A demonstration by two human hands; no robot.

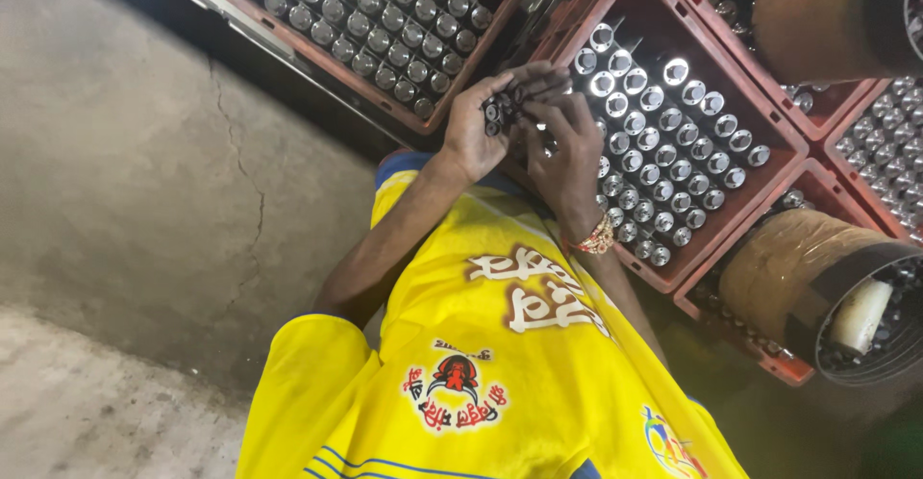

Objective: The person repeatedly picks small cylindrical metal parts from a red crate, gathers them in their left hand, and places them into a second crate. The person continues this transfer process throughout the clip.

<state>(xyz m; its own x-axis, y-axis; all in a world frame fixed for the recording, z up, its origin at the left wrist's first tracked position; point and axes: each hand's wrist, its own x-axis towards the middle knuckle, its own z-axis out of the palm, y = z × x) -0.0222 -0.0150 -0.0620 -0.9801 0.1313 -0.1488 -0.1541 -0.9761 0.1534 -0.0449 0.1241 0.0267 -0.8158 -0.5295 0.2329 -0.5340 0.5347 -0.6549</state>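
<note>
Left hand: upper middle of the frame, the left hand (476,131) is curled shut around a small cluster of dark metal caps (497,113), which sit between its thumb and fingers
Right hand: the right hand (567,147) is pressed up against the left from the right side, fingers bent in toward the same cluster; whether it pinches a cap itself I cannot tell
Hands together: touching, knuckle to knuckle, with the caps at the seam between them
Where the caps lie: in the left hand, so the left is the nearer; the right reaches them from just beside
Axis: the cluster is too small to show a clear long axis; the round faces of the caps look turned up toward the camera
Surface below: the hands hover over the left edge of a red crate (760,166) filled with rows of silver-topped bottles (663,123), right of centre
Second crate: another red crate of bottles (370,12) at the top, left of the hands, near but apart
Wrist: a beaded bracelet (598,240) on the right wrist
Room: cracked grey concrete floor (144,181) fills the left; a brown roll (798,267) rests on a crate at lower right
Clothing: yellow shirt (481,373) in the lower middle
</note>
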